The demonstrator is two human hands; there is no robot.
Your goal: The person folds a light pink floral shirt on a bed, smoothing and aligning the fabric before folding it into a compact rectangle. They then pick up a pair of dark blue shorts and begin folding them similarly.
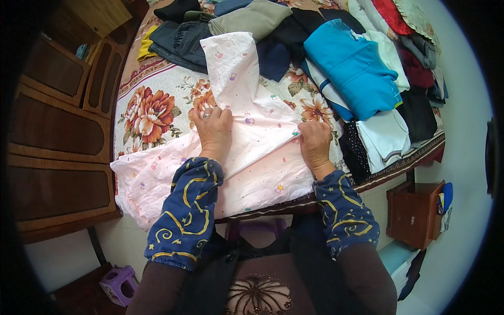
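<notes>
A pale pink cotton garment (262,163) with small coloured prints lies spread over the near part of the bed. One long section of it reaches away from me, and another spreads to the lower left. My left hand (213,131) is closed on the cloth near its middle, a ring on one finger. On the right edge, my right hand (315,144) pinches the fabric, and a crease runs between the two hands. Which part of the garment each hand grips is not plain. Blue patterned sleeve covers are on both my forearms.
Folded jeans (181,44) and a beige folded garment (249,18) lie at the far side. To the right sit a bright blue garment (349,68) and white clothes (383,136). Wooden cabinet doors (60,123) flank the left; a small nightstand (412,215) stands at right.
</notes>
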